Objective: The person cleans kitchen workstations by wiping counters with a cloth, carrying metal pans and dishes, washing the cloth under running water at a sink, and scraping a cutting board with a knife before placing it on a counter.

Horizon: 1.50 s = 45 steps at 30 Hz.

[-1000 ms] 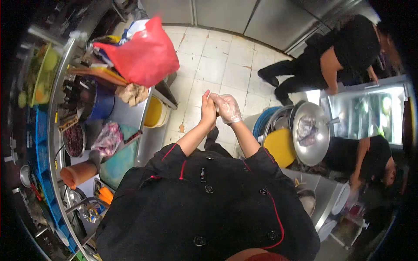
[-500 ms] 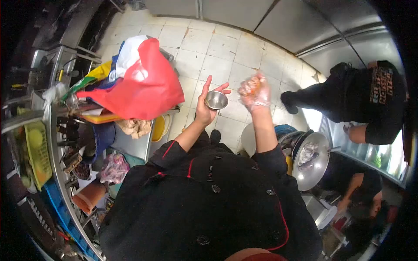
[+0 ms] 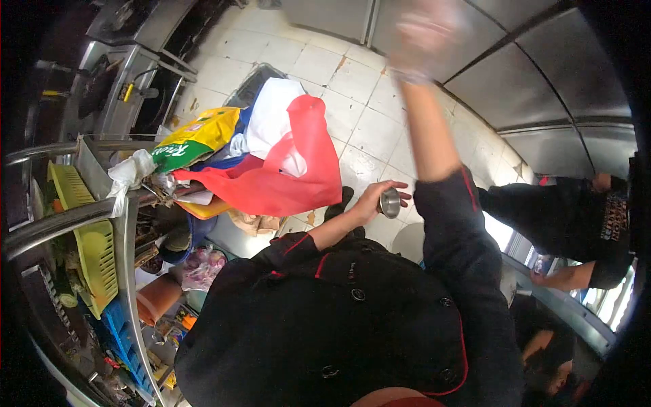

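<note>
Low in front of my body, my left hand point(image 3: 369, 203) grips a small round metal cup point(image 3: 389, 203); the cup is tipped sideways. My right hand point(image 3: 427, 34) is raised high at the top of the view, arm stretched out, near the metal panels point(image 3: 475, 51). It wears a clear plastic glove. Motion smears its fingers, so their position and anything in them cannot be made out.
Left of me, a red cloth-like sheet point(image 3: 271, 193) and a yellow-green printed bag point(image 3: 196, 139) hang by a metal rail point(image 3: 61, 227). Shelves there hold a yellow-green basket point(image 3: 95, 258) and an orange-brown container point(image 3: 157, 298). A person in dark clothes point(image 3: 542, 217) stands at right.
My right hand has swung up and forward from beside the cup, where it was closed. My left hand stays low with the cup, now tipped more. The view has turned.
</note>
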Tool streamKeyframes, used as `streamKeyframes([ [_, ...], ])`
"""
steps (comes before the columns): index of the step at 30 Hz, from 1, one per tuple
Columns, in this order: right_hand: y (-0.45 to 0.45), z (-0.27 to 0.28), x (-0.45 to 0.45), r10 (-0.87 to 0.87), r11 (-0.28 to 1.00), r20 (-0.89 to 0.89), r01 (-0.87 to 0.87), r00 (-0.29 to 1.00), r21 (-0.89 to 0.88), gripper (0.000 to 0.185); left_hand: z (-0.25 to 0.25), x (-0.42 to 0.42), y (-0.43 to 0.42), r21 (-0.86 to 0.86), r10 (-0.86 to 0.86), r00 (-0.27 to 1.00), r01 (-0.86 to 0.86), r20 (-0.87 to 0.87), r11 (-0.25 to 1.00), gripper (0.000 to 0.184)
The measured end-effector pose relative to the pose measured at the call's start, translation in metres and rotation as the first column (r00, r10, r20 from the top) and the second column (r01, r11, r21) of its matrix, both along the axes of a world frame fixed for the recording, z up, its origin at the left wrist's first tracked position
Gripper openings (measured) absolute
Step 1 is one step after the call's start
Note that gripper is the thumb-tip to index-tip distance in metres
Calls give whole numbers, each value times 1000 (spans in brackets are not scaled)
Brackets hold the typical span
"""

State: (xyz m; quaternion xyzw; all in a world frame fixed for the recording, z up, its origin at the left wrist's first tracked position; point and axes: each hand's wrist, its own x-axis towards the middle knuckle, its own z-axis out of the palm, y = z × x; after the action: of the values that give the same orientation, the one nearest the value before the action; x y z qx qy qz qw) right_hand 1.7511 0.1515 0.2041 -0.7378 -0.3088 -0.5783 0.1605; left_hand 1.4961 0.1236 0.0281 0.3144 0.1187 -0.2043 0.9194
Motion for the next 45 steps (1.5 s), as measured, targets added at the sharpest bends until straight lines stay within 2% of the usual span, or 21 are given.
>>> streamKeyframes([
  [1, 42, 5, -12, 315, 945, -363, -324, 877, 36, 15, 8, 1, -1, 16, 7, 1000, -7, -12, 1000, 44],
  [2, 85, 10, -25, 520, 837, -637, -490, 569, 245, 16, 0, 0, -6, 22, 18, 1000, -17, -16, 1000, 41],
  [3, 105, -3, -13, 179, 697, -741, -615, 647, -369, 25, -11, -1, -10, 93, -7, 999, 10, -38, 996, 40],
  [7, 91, -39, -34, 459, 845, -639, -525, 617, 100, 31, -13, 4, -10, 504, -80, 981, -20, 176, 864, 39],
  [9, 18, -31, -49, 330, 871, -802, -488, 497, 56, 35, 12, 16, -14, 81, -6, 935, 37, -356, 996, 42],
  [10, -21, -51, -60, 214, 895, -880, -446, 425, 2, 35, -16, 6, -20, -67, 31, 978, -45, -205, 997, 47],
  [11, -47, -71, -79, 132, 948, -897, -319, 422, -11, 30, 3, 10, -15, 12, -6, 968, 9, -252, 1000, 52],
  [12, -74, -90, -96, 50, 982, -915, -188, 400, -28, 26, -29, 3, -19, 37, -21, 973, 30, -228, 999, 55],
  [13, -105, -107, -114, -24, 997, -932, -59, 362, -49, 23, -17, 10, -19, 21, 27, 929, -21, -370, 1000, 55],
  [15, -154, -104, -156, 126, 981, -984, 162, -123, 105, 23, -28, 27, -38, -27, 81, 968, -90, -237, 996, 55],
  [16, -174, -102, -180, -86, 995, -996, 51, 15, -85, 17, -42, 29, -42, 82, 27, 974, -9, -225, 997, 56],
  [17, -189, -107, -201, -221, 974, -975, 38, -20, -222, 14, -47, 31, -51, 5, -29, 958, 32, -284, 999, 57],
  [18, -201, -133, -221, -186, 971, -980, 168, 74, -172, 14, -45, 34, -63, -54, -54, 936, 37, -349, 998, 58],
  [20, -213, -116, -258, -60, 933, -998, 354, -13, -61, 15, -28, 32, -84, 18, -155, 925, 172, -347, 985, 60],
  [27, -298, -76, -402, -212, 834, -967, 543, 142, -103, 18, -21, -45, -196, -52, -644, 764, 642, -38, 765, 62],
  [30, -333, -83, -476, -270, 761, -954, 635, 127, -131, 20, -38, -96, -235, -148, -782, 591, 770, -200, 620, 61],
  [33, -364, -120, -551, -360, 663, -914, 740, 185, -111, 16, -2, -183, -276, -156, -891, 434, 879, -133, 451, 61],
  [36, -375, -128, -626, -368, 548, -920, 831, 135, -97, 14, -9, -244, -304, -151, -940, 218, 953, -261, 263, 63],
  [39, -383, -131, -683, -334, 435, -942, 892, 33, -123, 13, -37, -281, -322, -191, -974, 70, 975, -216, 113, 61],
  [43, -419, -108, -750, -342, 418, -927, 860, -151, -294, 10, -1, -307, -337, 125, -940, 77, 991, -332, 37, 55],
  [45, -441, -127, -784, -637, 258, -771, 941, -4, -218, 8, -15, -292, -341, 158, -902, 151, 983, -404, 94, 53],
])
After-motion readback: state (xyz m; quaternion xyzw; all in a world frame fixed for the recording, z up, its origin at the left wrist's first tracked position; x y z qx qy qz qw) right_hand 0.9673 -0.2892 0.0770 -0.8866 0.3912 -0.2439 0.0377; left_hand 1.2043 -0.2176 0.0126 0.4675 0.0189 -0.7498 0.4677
